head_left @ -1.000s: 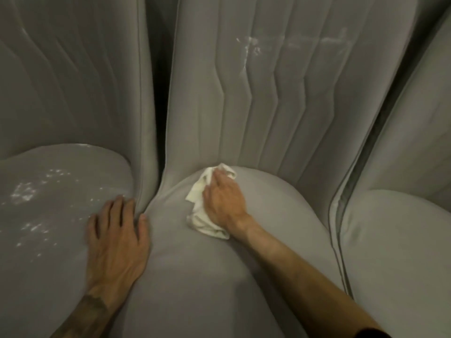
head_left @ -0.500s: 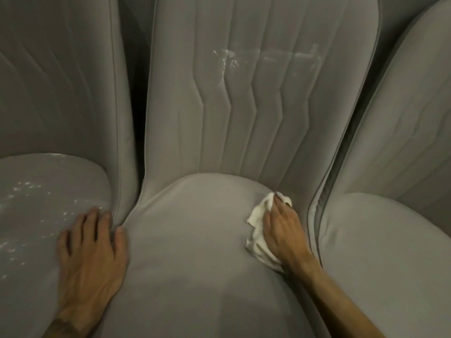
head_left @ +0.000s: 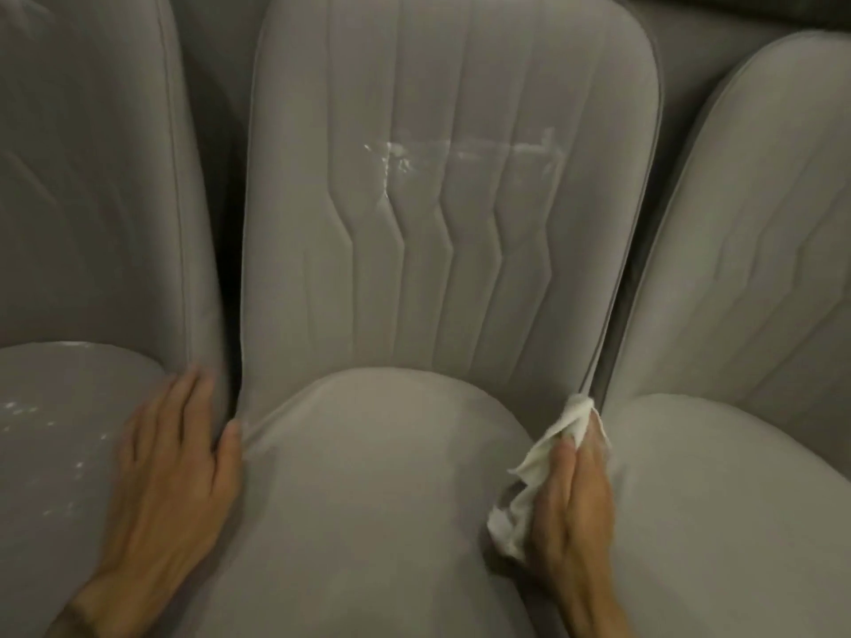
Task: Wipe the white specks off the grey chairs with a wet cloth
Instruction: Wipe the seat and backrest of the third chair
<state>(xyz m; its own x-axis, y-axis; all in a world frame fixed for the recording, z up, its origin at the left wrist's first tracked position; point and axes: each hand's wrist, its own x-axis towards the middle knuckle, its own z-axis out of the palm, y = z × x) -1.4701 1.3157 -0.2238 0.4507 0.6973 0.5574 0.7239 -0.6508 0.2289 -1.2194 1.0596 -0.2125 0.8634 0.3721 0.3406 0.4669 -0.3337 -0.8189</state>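
Note:
Three grey chairs stand side by side. On the middle chair's seat (head_left: 368,476), at its right edge, my right hand (head_left: 575,495) presses a crumpled white cloth (head_left: 529,490) with straight fingers. White specks and smears (head_left: 414,154) streak across the middle chair's backrest (head_left: 437,269). More white specks (head_left: 27,416) dot the left chair's seat (head_left: 69,499). My left hand (head_left: 170,472) lies flat on that left seat's right edge, its thumb touching the middle seat.
The right chair (head_left: 737,522) sits close against the middle one, with only a narrow gap by the cloth. A dark gap (head_left: 225,250) separates the left and middle backrests. Another grey chair back (head_left: 690,34) shows at the far top right.
My right hand has slid the cloth rightwards across the middle seat, from its back centre to its right edge. My left hand has stayed on the left seat.

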